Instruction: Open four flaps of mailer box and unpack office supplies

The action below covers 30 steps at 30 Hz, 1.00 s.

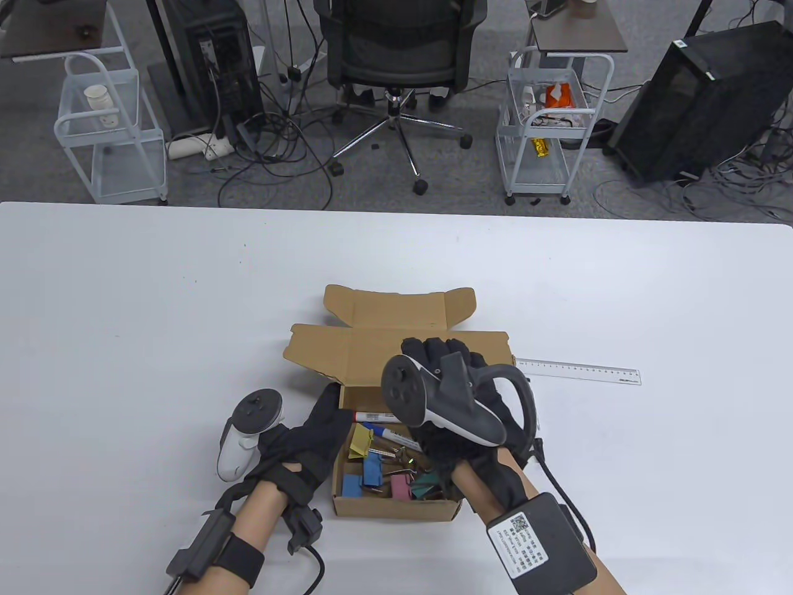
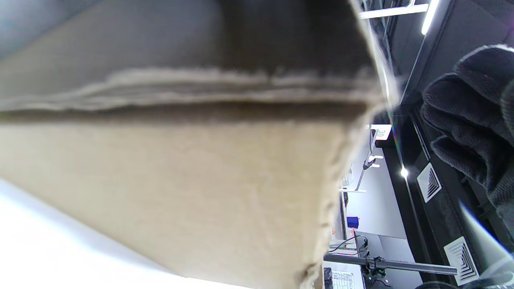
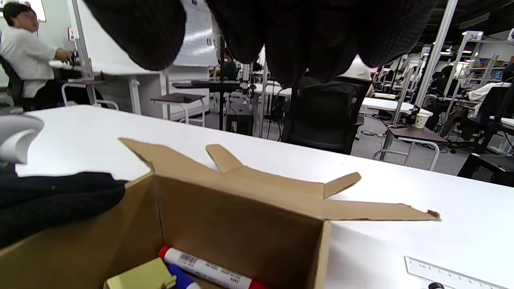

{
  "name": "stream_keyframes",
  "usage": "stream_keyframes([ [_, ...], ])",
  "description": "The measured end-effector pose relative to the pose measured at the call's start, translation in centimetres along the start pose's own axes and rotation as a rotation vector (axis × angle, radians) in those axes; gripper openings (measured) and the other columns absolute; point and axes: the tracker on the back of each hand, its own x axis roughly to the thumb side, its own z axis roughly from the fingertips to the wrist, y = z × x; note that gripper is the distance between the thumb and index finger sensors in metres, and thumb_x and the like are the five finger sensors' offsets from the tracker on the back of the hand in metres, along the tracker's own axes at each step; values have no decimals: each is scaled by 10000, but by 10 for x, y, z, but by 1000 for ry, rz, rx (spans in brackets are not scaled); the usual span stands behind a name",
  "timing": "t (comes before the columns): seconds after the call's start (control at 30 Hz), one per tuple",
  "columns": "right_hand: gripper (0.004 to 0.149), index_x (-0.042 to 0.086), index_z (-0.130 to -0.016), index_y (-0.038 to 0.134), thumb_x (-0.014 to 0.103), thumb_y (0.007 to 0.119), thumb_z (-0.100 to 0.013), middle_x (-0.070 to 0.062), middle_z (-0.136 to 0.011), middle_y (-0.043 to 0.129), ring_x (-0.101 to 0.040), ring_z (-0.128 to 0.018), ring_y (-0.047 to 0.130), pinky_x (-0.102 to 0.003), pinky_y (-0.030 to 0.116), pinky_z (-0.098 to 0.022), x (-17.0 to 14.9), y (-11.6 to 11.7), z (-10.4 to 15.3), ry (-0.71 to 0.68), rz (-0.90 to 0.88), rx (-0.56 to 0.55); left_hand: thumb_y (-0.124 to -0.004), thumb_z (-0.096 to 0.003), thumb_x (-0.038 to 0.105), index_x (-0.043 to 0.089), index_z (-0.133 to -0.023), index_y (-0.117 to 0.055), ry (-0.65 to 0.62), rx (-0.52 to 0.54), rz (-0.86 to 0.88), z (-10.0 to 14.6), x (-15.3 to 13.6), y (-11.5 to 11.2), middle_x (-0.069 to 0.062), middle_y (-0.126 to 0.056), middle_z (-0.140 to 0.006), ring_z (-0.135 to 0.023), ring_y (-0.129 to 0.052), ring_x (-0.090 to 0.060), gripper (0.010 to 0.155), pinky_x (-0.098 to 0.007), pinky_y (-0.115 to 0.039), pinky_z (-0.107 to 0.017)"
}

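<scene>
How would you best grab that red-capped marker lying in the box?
Pinch the marker mid-barrel from straight above, fingers across its width. It lies flat along the box's far wall, its right end hidden under the right hand, with clips crowding the near side.

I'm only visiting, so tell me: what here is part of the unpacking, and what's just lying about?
Part of the job:
box
markers
binder clips
ruler
left hand
right hand

Lying about:
chair
carts
computer towers

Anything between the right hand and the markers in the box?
Nothing visible. The box lid is folded back flat, and the right hand hovers over the open top, with the markers exposed below.
</scene>
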Motion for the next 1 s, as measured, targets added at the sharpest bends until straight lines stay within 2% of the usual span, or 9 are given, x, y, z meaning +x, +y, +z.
stream_keyframes([
  [0.33, 627, 116, -1084, 636, 490, 714, -586, -164, -1080, 812, -446, -944, 844, -561, 755, -676, 21, 34, -25, -18, 19, 165, -510, -616, 539, 127, -1128, 11, 0, -2, -3, 0, 0, 0, -270, 19, -1210, -1107, -21, -538, 839, -630, -311, -803],
  [0.53, 566, 128, -1022, 738, 479, 744, -577, -123, -981, 931, -391, -840, 970, -512, 851, -611, 29, 59, -40, -21, 65, 328, -511, -616, 539, 127, -1128, 11, 0, -3, -4, 0, 0, 0, -271, 18, -1210, -1107, -22, -539, 839, -631, -311, -803],
  [1.0, 526, 123, -997, 763, 415, 821, -564, -109, -939, 967, -353, -773, 1030, -461, 923, -558, 46, 102, -63, 16, 172, 452, -511, -615, 540, 126, -1128, 2, -1, -4, -3, 0, 0, 0, -270, 18, -1211, -1107, -22, -538, 835, -631, -312, -803],
])
